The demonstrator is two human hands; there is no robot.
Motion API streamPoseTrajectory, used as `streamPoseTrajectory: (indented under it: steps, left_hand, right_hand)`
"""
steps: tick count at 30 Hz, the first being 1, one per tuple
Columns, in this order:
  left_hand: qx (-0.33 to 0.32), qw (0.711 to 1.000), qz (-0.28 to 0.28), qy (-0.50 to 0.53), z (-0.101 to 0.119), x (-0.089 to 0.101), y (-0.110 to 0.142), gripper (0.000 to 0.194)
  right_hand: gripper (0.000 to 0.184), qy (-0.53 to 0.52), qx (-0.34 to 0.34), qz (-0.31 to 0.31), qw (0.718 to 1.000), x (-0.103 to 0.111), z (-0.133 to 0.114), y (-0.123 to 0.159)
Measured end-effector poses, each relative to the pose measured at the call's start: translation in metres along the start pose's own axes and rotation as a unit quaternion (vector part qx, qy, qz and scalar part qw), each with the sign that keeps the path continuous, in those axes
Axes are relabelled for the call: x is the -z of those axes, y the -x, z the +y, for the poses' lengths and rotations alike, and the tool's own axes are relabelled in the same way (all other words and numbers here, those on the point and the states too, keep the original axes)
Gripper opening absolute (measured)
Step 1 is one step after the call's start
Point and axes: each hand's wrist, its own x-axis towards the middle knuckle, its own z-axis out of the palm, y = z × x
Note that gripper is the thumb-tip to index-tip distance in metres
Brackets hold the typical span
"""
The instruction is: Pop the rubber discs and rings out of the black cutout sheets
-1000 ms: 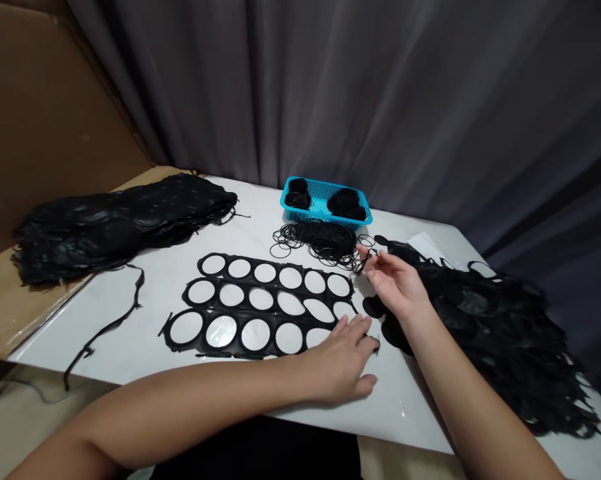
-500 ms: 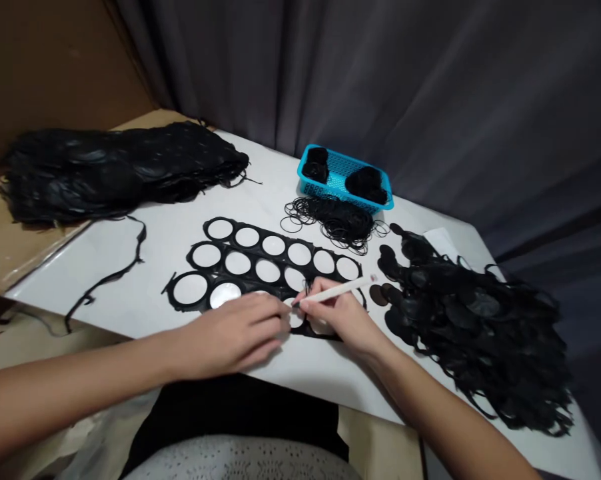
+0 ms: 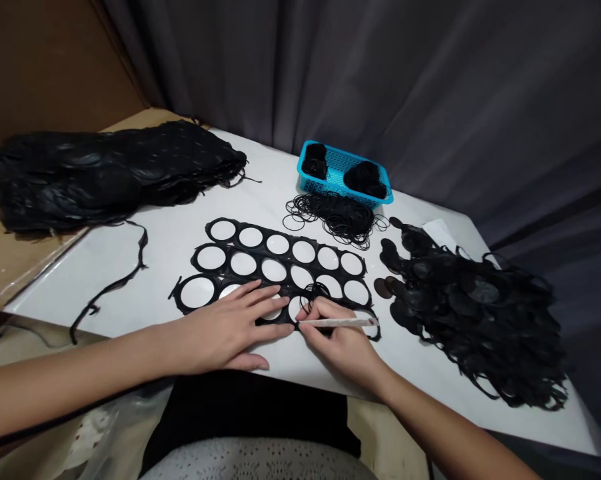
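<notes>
A black rubbery sheet [image 3: 260, 253] with rows of large round holes lies flat on the white table. My left hand [image 3: 230, 327] rests palm down across its near row, fingers stretched and spread. My right hand [image 3: 343, 343] pinches a slim white pen-like tool [image 3: 348, 322], its tip low at the near row close to my left fingertips. Several thin black rings [image 3: 316, 292] gather at the right fingers, above the sheet; whether they are looped on the fingers or the tool, I cannot tell.
Behind the sheet lies a tangle of thin black rings [image 3: 343, 217], beside a blue basket [image 3: 338, 157] holding black bundles. A heap of black discs and scraps [image 3: 475, 320] covers the right side. Stacked black sheets [image 3: 115, 173] lie at left, near a loose black strip [image 3: 115, 283].
My left hand has flattened, its fingers spreading over the sheet. The right hand has moved slightly down and nearer, and the tool has swung to lie more level.
</notes>
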Motion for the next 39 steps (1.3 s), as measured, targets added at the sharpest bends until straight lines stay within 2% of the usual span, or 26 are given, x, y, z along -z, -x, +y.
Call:
streamPoseTrajectory:
  steps: [4, 10, 18, 22, 24, 26, 27, 29, 30, 31, 33, 36, 39]
  left_hand:
    - [0.019, 1.000, 0.007, -0.022, 0.006, -0.011, 0.003, 0.061]
    - [0.032, 0.999, 0.025, -0.019, 0.008, -0.019, 0.006, 0.059]
    - [0.047, 0.998, 0.038, 0.014, 0.011, -0.014, 0.002, 0.051]
    - [0.055, 0.997, 0.038, 0.030, 0.013, -0.010, -0.002, 0.047]
    - [0.057, 0.997, 0.035, 0.037, 0.013, -0.008, -0.003, 0.046]
    - [0.060, 0.997, 0.032, 0.040, 0.012, -0.007, -0.003, 0.045]
    - [0.061, 0.997, 0.031, 0.042, 0.012, -0.007, -0.003, 0.045]
    - [0.064, 0.996, 0.034, 0.049, 0.012, -0.007, 0.000, 0.043]
    - [0.064, 0.996, 0.035, 0.053, 0.012, -0.007, 0.002, 0.043]
    - [0.064, 0.996, 0.037, 0.058, 0.013, -0.007, 0.003, 0.044]
    - [0.061, 0.995, 0.036, 0.070, 0.012, -0.003, 0.005, 0.045]
    - [0.058, 0.994, 0.016, 0.092, 0.005, 0.019, -0.004, 0.040]
    - [0.044, 0.990, 0.022, 0.135, -0.011, 0.068, -0.021, 0.028]
  right_hand:
    - [0.017, 0.024, 0.026, 0.007, 0.999, -0.003, 0.002, 0.003]
    - [0.017, 0.028, 0.007, 0.022, 0.999, -0.006, 0.002, 0.006]
    - [0.018, 0.026, 0.012, 0.025, 0.999, -0.003, 0.002, 0.003]
    - [0.017, 0.100, 0.069, 0.030, 0.992, -0.014, 0.003, 0.011]
    - [0.018, 0.169, 0.125, 0.019, 0.978, -0.022, 0.003, 0.016]
    - [0.022, 0.208, 0.158, 0.012, 0.965, -0.020, 0.006, 0.015]
    - [0.021, 0.195, 0.145, 0.035, 0.969, -0.013, 0.008, 0.011]
    - [0.015, 0.115, 0.074, 0.138, 0.981, 0.012, 0.015, -0.003]
    - [0.014, 0.042, 0.012, 0.221, 0.974, 0.030, 0.019, -0.012]
    - [0.015, 0.019, -0.011, 0.272, 0.962, 0.049, 0.024, -0.021]
    - [0.019, -0.024, -0.036, 0.328, 0.944, 0.084, 0.034, -0.036]
    - [0.022, -0.161, -0.076, 0.343, 0.922, 0.114, 0.044, -0.048]
    - [0.022, -0.294, -0.097, 0.310, 0.899, 0.120, 0.050, -0.052]
